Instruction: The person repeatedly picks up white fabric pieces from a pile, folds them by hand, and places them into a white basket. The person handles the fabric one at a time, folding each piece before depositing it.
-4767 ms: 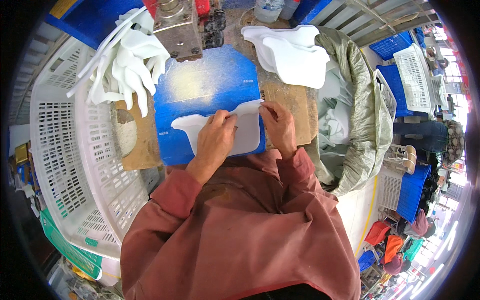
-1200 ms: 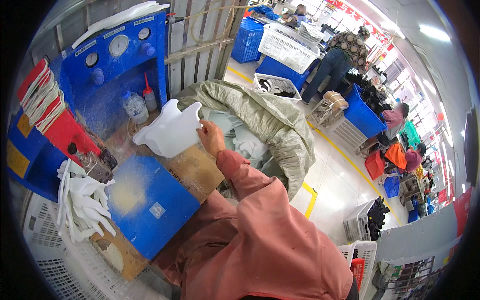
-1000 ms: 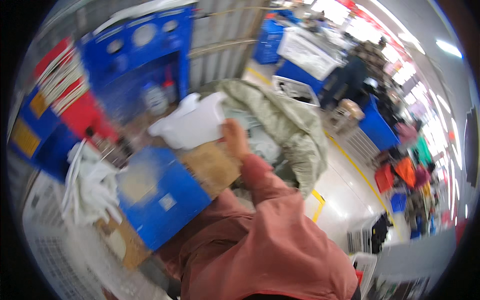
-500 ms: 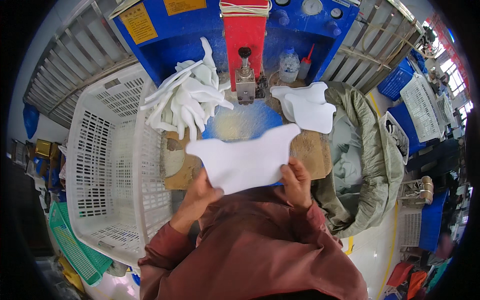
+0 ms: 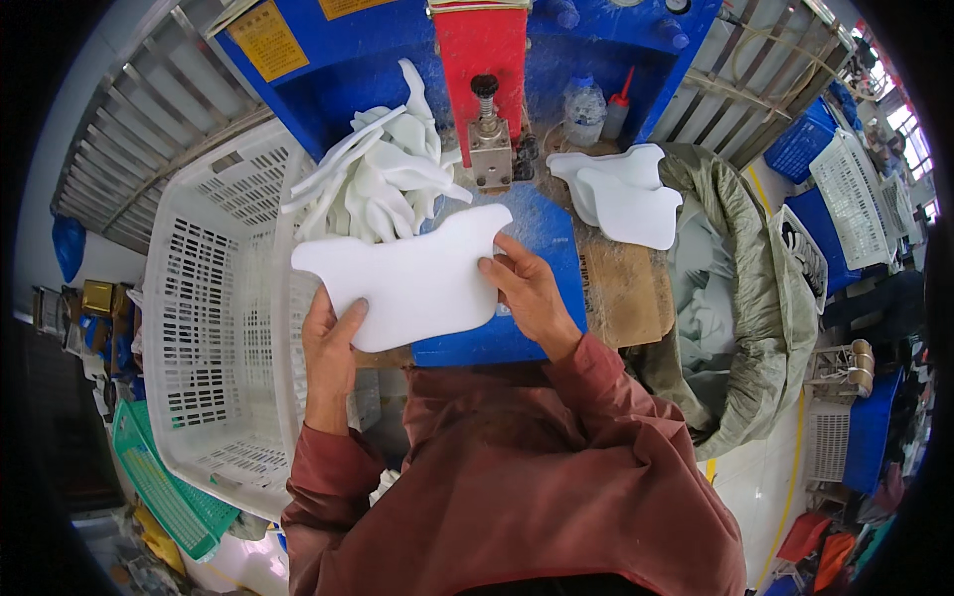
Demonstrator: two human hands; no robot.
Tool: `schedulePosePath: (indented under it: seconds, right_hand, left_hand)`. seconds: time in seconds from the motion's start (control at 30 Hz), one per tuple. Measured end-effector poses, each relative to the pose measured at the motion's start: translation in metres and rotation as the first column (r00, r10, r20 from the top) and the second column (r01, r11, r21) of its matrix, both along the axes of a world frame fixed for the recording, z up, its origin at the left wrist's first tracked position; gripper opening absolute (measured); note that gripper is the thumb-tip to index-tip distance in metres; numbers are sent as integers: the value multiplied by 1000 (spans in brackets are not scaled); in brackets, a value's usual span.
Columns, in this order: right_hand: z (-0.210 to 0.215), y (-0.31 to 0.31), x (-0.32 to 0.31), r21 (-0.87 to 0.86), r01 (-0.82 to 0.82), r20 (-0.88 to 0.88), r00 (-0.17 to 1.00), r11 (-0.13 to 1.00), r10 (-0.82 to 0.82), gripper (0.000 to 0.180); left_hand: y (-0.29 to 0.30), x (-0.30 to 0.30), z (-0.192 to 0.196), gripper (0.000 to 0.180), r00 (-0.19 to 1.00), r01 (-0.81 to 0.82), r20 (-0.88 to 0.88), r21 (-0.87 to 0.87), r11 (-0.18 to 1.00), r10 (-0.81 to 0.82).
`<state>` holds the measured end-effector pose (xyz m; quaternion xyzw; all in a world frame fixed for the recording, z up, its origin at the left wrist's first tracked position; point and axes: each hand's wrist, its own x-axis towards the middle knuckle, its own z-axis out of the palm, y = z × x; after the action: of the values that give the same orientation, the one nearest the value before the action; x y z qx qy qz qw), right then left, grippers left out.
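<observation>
Grips one white foam cutout [image 5: 407, 283] with both hands, holding it up over the left part of the blue board [image 5: 547, 221] and out past that board's left edge. Closes left hand [image 5: 330, 348] on the cutout's lower left corner, with thumb on the face and fingers mostly hidden behind. Pinches the opposite edge with right hand [image 5: 527, 293], resting thumb tip on the face and curling fingers behind. Cannot tell how high above the board. Wears a reddish-brown smock [image 5: 556, 467], with sleeves reaching down near the wrists.

Faces, at the blue board's far edge, a red machine arm [image 5: 482, 74] ending in a metal block [image 5: 491, 159]. Has a jumbled heap of white foam strips [image 5: 383, 179] beyond the board to its left, and a perforated white plastic crate [image 5: 286, 298] farther left of it. Has stacked foam cutouts [image 5: 636, 211] right of the board, and an open grey-green sack [image 5: 770, 298] of pale offcuts [image 5: 701, 298] farther right of it.
</observation>
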<state>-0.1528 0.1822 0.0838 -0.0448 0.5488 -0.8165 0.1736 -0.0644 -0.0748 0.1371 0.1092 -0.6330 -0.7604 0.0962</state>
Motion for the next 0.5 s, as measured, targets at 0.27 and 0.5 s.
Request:
schedulePosePath:
  seconds: [0.27,0.5]
  right_hand:
    - [1,7,-17,-13,120,-42,992,993,-121,57]
    - [-6,23,-25,-65,169,-53,984,984,-172,50]
  left_hand:
    - [12,-27,1,49,997,73,0,37,997,-73]
    - [22,-42,0,48,994,109,18,79,991,-111]
